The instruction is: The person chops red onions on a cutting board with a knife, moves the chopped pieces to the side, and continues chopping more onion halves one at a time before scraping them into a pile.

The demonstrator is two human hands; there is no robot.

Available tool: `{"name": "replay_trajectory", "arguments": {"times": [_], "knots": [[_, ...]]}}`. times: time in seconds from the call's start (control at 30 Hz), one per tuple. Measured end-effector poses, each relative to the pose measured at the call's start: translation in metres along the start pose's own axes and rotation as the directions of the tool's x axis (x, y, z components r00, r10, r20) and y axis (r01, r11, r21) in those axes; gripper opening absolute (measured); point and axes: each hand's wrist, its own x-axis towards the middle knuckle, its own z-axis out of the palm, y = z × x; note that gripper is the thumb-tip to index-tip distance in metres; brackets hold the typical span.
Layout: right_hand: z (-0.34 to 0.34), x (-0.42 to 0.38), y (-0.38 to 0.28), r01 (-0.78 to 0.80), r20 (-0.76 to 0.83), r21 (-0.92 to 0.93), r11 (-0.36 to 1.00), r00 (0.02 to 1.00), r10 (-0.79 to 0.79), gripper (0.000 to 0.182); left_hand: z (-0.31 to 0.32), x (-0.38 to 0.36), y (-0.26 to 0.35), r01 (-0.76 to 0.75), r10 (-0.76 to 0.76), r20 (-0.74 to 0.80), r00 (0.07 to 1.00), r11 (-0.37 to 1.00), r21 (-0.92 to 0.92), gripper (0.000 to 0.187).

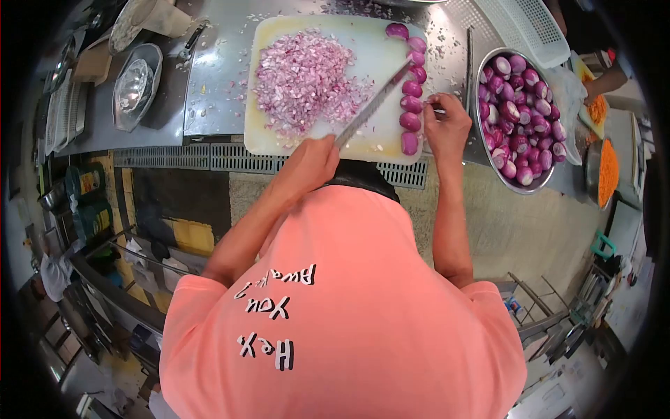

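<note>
My left hand (312,162) grips a large kitchen knife (373,103), its long blade slanting up to the right across the white cutting board (349,148). The tip of the blade is at a row of peeled red onions (411,89) along the board's right edge. Beside the middle of that row is my right hand (447,124), fingers curled and fingertips pinched together close to one onion. Whether anything is in that pinch is too small to make out. A broad heap of chopped red onion (303,80) covers the board's left half.
To the right stands a metal bowl (480,115) heaped with peeled red onions. Further right are a white plastic basket (534,35), another person's hand (597,87) at a board, and a bowl of orange shreds (608,171). A metal dish (136,87) sits at the left.
</note>
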Motion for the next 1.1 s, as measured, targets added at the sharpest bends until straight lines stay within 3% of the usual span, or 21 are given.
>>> {"name": "replay_trajectory", "arguments": {"times": [0.17,0.27,0.43,0.5,0.53,0.63,0.67,0.77,0.83,0.9,0.93,0.97,1.0,1.1], "knots": [[0.006,0.037,0.003,0.077,-0.022,-0.049,0.996,0.997,-0.078,0.008,-0.010,-0.016,-0.050,0.000,0.001,0.007,1.000,0.983,-0.183,0.023],[0.020,0.067,0.006,0.136,-0.008,-0.065,0.989,0.991,-0.137,0.009,-0.034,-0.001,-0.059,0.151,-0.157,-0.080,0.984,0.986,-0.073,0.021],[0.052,0.129,0.041,0.202,0.098,-0.166,0.965,0.977,-0.188,0.020,-0.019,-0.010,-0.040,0.080,-0.074,-0.237,0.969,0.997,0.016,0.020],[0.070,0.151,0.058,0.291,0.143,-0.233,0.928,0.954,-0.263,0.025,-0.022,-0.025,-0.040,0.010,-0.018,-0.080,0.997,0.996,-0.092,0.019],[0.077,0.163,0.066,0.329,0.196,-0.254,0.909,0.938,-0.285,0.029,-0.025,-0.030,-0.050,0.051,-0.049,0.027,0.998,0.996,-0.072,0.019],[0.095,0.178,0.081,0.379,0.337,-0.299,0.876,0.901,-0.275,0.029,-0.051,-0.031,-0.102,-0.003,0.007,0.075,0.997,0.999,-0.049,0.019],[0.095,0.177,0.069,0.347,0.417,-0.324,0.880,0.887,-0.196,0.029,-0.067,-0.026,-0.115,-0.008,0.008,0.063,0.998,1.000,-0.001,0.019],[0.100,0.173,0.064,0.362,0.495,-0.287,0.887,0.849,-0.187,0.027,-0.092,-0.009,-0.120,0.017,-0.015,-0.070,0.997,0.999,0.031,0.018],[0.102,0.166,0.062,0.432,0.473,-0.281,0.857,0.839,-0.268,0.026,-0.096,0.001,-0.103,0.013,0.037,-0.195,0.980,0.968,0.250,0.018],[0.098,0.147,0.046,0.252,0.509,-0.128,0.959,0.847,-0.154,0.023,-0.090,-0.002,-0.080,0.055,-0.017,-0.168,0.986,0.972,0.228,0.014],[0.099,0.133,0.040,0.214,0.507,-0.151,0.965,0.855,-0.111,0.023,-0.085,-0.006,-0.069,0.060,-0.022,-0.210,0.978,0.982,0.176,0.013],[0.099,0.116,0.035,0.241,0.498,-0.105,0.965,0.852,-0.159,0.020,-0.078,-0.010,-0.058,0.064,-0.032,-0.245,0.969,0.990,0.123,0.012],[0.101,0.096,0.026,0.167,0.480,-0.044,0.985,0.868,-0.126,0.019,-0.067,-0.010,-0.052,-0.009,0.035,-0.286,0.958,0.996,0.093,0.012],[0.111,0.048,0.010,0.218,0.489,0.043,0.975,0.846,-0.211,0.013,-0.037,0.010,-0.057,-0.017,0.048,-0.247,0.968,0.992,0.126,0.013]]}}
